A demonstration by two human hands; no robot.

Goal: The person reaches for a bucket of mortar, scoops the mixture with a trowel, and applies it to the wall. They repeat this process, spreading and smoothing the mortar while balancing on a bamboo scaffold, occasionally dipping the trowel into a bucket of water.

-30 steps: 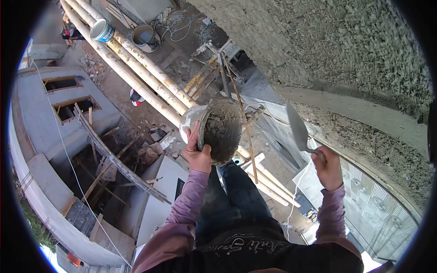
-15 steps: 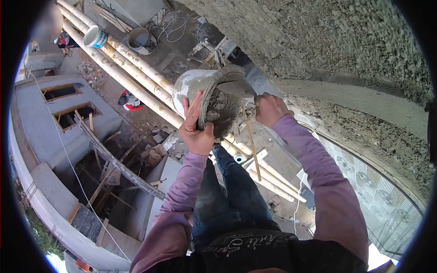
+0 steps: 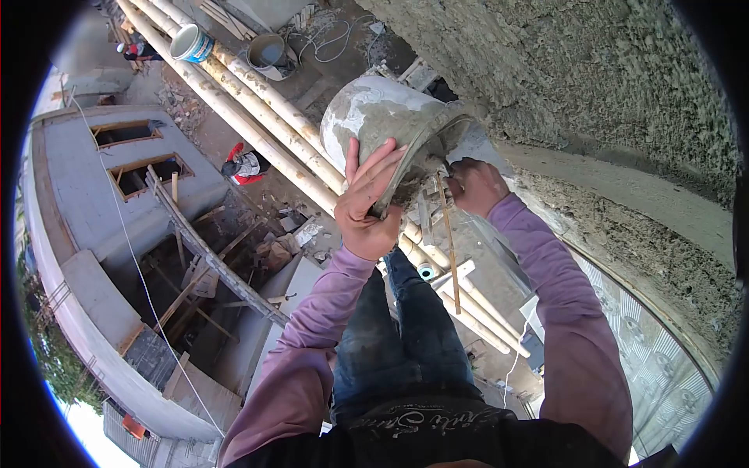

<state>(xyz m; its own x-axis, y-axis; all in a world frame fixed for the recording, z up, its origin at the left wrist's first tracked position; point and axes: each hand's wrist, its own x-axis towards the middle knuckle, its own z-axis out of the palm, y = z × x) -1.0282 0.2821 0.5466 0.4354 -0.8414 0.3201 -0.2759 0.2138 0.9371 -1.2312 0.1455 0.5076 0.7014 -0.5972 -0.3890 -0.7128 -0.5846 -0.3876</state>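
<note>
A mortar-smeared white bucket [image 3: 381,105] is tipped sideways in front of me, its mouth turned toward the lower right. My left hand [image 3: 370,199] grips its rim, fingers spread along the outer wall and thumb at the lip. Wet grey mortar [image 3: 417,178] shows inside the mouth. My right hand [image 3: 477,187] is closed on a trowel at the bucket's opening; the trowel's blade is mostly hidden by the rim and the fingers.
Rough mortar covers the wall [image 3: 585,78] on my right, above a smoother ledge [image 3: 624,175]. Long poles [image 3: 257,125] run below me, with another bucket [image 3: 191,44] on them. Far below, a person in red sleeves [image 3: 248,164] is near an unfinished structure [image 3: 66,183].
The bucket has tipped further, showing more of its outer wall and less of its inside. The trowel blade, plainly visible before, is now mostly hidden. My right hand has turned at the mouth.
</note>
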